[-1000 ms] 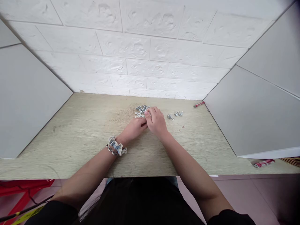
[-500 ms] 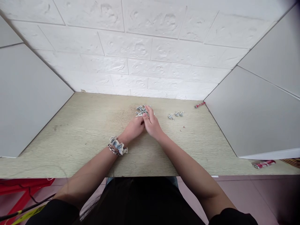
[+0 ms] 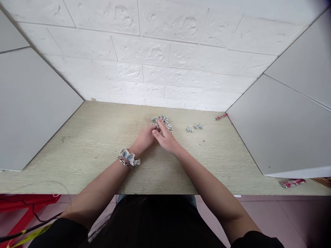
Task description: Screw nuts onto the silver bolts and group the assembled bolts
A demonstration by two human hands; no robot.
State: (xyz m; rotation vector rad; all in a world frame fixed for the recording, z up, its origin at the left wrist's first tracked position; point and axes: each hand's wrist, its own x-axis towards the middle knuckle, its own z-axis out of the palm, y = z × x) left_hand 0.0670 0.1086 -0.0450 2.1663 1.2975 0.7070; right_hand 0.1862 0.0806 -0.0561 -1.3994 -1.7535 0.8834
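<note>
We see the left hand (image 3: 145, 138) and the right hand (image 3: 167, 140) meeting above the middle of the counter (image 3: 77, 155), well apart from its front edge and from both side panels. The right hand rests against the left, its thumb spread from its extended fingers; the left hand's fingers curl behind it, their tips hidden, so we cannot tell whether either hand is clamped on a piece. Just beyond the fingers lies a pile of metal fasteners (image 3: 164, 120), partly covered by the right hand. To its right, and apart from it, we find a smaller group of bolts (image 3: 197, 126). Counter surface extends on both sides of the forearms: leftward to the left panel (image 3: 38, 110), rightward to the right panel (image 3: 281, 124). A red cylinder (image 3: 221, 116) lies at the rear right corner; a second red cylinder (image 3: 293, 183) lies near the front edge. We note pale, streaked wood grain, with brown specks (image 3: 137, 125) left of the pile. A white brick-patterned wall (image 3: 165, 51) closes the rear; pinkish floor tiles (image 3: 276, 213) show below.
</note>
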